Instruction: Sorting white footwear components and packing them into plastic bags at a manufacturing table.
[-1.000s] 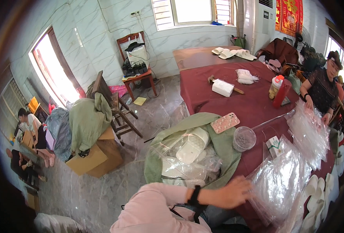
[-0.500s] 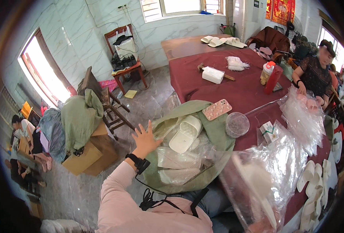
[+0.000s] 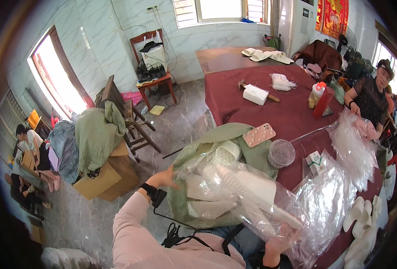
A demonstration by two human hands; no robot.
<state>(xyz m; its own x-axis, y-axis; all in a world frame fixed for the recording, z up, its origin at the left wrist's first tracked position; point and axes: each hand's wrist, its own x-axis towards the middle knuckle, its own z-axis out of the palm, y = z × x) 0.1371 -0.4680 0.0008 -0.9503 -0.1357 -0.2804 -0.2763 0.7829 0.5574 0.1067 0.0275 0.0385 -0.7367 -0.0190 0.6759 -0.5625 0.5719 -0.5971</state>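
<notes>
Clear bag (image 3: 256, 219) with white slippers (image 3: 261, 186) slants across open green sack (image 3: 221, 134) at table (image 3: 238, 107) edge

Should handle light; film looks thin, limp, slippery, likely quick to tear; slippers seem springy, fairly stiff along sole

Best take hold through film on slipper sole, not loose plastic alone

Your right hand (image 3: 277, 246) sits low at bag's lower right, grip seemingly clamped on it, film veiling part

Your left hand (image 3: 162, 177) reaches to sack's left side; can't tell whether grip is apart or together

Pale marbled walls (image 3: 111, 49), bright window (image 3: 218, 10), sunlit doorway (image 3: 58, 74), grey floor (image 3: 187, 107), reddish wooden chair (image 3: 156, 84)
</notes>
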